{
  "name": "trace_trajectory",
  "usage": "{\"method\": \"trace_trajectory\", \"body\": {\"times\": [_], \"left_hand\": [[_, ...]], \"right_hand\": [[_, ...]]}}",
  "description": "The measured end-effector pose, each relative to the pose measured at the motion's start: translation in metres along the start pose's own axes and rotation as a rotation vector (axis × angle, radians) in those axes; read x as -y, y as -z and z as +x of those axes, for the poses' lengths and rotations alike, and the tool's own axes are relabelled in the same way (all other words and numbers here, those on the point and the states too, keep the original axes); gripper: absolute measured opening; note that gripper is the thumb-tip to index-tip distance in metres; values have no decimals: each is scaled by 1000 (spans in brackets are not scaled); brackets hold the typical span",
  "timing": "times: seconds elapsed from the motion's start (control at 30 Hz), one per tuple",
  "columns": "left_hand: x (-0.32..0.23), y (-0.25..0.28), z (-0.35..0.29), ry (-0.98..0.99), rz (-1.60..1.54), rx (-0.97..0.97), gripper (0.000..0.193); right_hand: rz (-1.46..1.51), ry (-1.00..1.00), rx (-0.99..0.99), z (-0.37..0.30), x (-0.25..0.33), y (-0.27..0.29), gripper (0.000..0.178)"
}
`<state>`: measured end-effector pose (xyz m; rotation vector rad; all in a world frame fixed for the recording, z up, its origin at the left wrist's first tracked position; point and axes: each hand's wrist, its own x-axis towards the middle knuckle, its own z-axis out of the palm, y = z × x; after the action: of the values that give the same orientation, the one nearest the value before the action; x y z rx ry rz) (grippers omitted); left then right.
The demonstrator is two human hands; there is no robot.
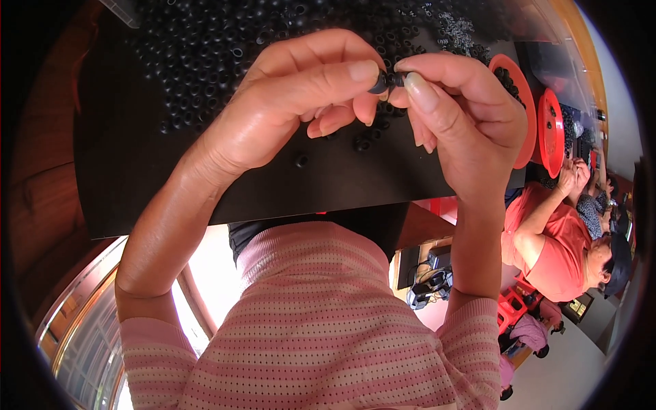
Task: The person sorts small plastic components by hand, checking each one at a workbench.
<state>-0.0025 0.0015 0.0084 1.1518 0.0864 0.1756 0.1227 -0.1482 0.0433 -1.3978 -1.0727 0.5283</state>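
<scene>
Above the dark table, both my hands meet at small black parts. My left hand pinches a small black ring-like part between thumb and fingers. A small black ribbed piece sits in the pinch of my right hand, between thumb and forefinger. The two parts touch or nearly touch; whether they are joined I cannot tell. Beneath and beyond my hands lies a wide spread of small black rings. One loose black ring lies nearer to me.
The black tabletop ends just before my body. To the right stand an orange-red basin holding black parts and a red tray. Small clear pieces lie at the far right. A person in an orange shirt works alongside.
</scene>
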Motion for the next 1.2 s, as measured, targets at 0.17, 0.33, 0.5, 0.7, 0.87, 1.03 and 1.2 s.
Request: {"method": "trace_trajectory", "body": {"times": [0.17,0.33,0.5,0.7,0.87,1.03,1.2], "left_hand": [[2,-1,0,-25,47,18,30],[2,0,-1,-23,45,26,30],[3,0,1,-44,38,42,35],[2,-1,2,-23,46,0,37],[-2,0,2,-6,28,15,37],[-5,0,5,-1,6,44,36],[-6,2,5,26,-43,64,37]], "right_hand": [[-98,88,4,-1,-2,-1,14],[-265,238,42,0,-3,-1,13],[-326,319,1,-2,-4,-3,13],[-275,342,7,-1,-10,-7,13],[-356,353,-79,0,-6,-13,9],[-418,361,-102,-1,-3,-14,12],[-516,380,-125,-7,-1,-17,17]]}}
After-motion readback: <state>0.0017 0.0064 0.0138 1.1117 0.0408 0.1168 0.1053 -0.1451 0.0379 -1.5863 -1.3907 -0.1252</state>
